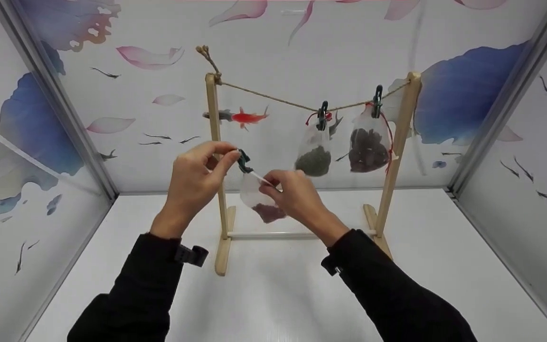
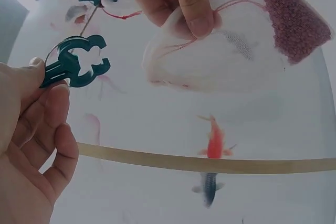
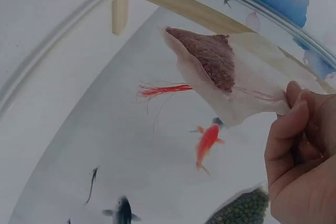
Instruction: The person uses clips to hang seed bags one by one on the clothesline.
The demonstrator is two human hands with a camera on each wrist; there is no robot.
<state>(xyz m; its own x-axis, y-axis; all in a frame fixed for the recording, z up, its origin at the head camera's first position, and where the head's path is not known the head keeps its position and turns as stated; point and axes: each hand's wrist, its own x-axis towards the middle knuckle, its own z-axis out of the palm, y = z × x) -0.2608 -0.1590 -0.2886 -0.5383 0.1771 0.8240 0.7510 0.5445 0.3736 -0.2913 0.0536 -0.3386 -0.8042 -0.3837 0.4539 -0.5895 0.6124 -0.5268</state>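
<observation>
My left hand (image 1: pixel 195 175) pinches a dark green plastic clip (image 2: pixel 66 66) by its handles. In the left wrist view the clip's jaws are spread apart, with nothing between them. To its right, my right hand (image 1: pixel 295 192) pinches the top of a white mesh drawstring bag (image 3: pixel 252 56) between thumb and fingers. Small dark reddish grains (image 3: pixel 210 61) fill the bag's lower end, and a red tassel (image 3: pixel 165 89) trails beside it. A thin rope (image 1: pixel 266 97) spans the wooden stand (image 1: pixel 212 104) above both hands; whether the clip touches the rope cannot be told.
On the rope's right half hang two more mesh bags in green clips, one with green contents (image 1: pixel 315 160), one with dark chunks (image 1: pixel 369 151). The stand's crossbar (image 1: pixel 273 235) runs low behind the hands. Printed panels (image 1: pixel 169 28) enclose the white table (image 1: pixel 273 294).
</observation>
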